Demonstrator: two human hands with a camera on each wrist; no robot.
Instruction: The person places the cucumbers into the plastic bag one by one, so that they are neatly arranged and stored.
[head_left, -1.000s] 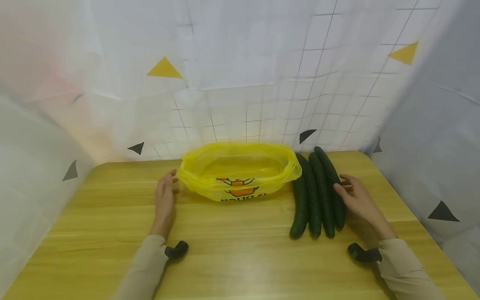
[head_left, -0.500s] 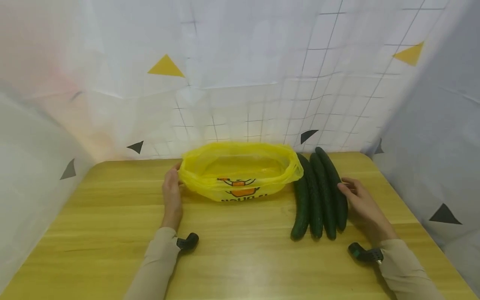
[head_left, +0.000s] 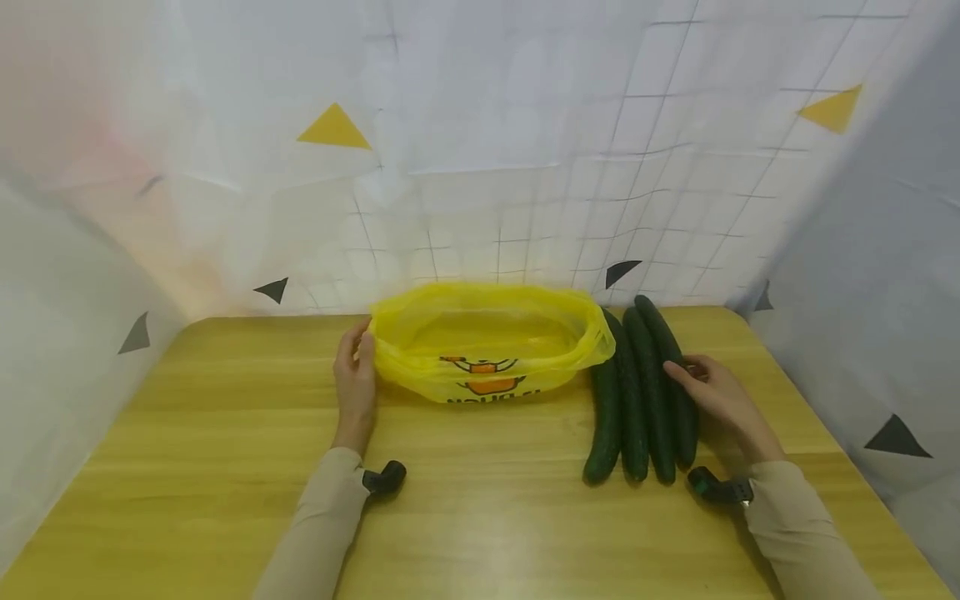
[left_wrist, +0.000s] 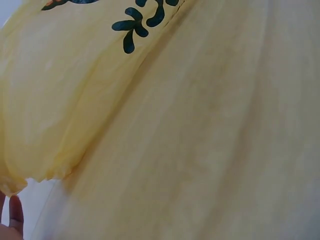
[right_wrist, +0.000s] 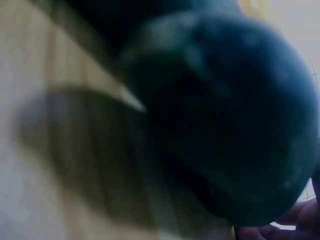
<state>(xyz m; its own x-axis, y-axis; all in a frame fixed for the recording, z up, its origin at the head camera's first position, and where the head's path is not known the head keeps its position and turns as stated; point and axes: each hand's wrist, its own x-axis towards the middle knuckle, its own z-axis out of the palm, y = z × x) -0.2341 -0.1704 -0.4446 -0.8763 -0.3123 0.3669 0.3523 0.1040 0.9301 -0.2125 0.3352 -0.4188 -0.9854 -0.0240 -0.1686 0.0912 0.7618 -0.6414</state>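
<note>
A yellow plastic bag (head_left: 420, 377) with a printed cartoon lies with its wide mouth spread, near the back of the table. My left hand (head_left: 356, 390) is at the bag's left end, fingers extended along its edge. In the left wrist view a fingertip (left_wrist: 16, 212) shows right beside the bag's crumpled corner. To the right of the bag, several dark green cucumbers lie side by side. My right hand (head_left: 722, 402) holds the rightmost cucumber (head_left: 684, 429), thumb on top and the other fingers at its right side. In the right wrist view its blunt end (right_wrist: 235, 125) hides most of the fingers.
The leftmost cucumber (head_left: 606, 429) lies against the bag's right end. A wooden table (head_left: 480, 508) with rounded back corners carries everything. White sheeting (head_left: 480, 100) with grid lines and triangle marks rises behind and on both sides. Small dark cameras sit on both wrists.
My left hand has moved right and slightly forward, up to the bag's left end. My right thumb has come over the top of the rightmost cucumber. The view has shifted slightly.
</note>
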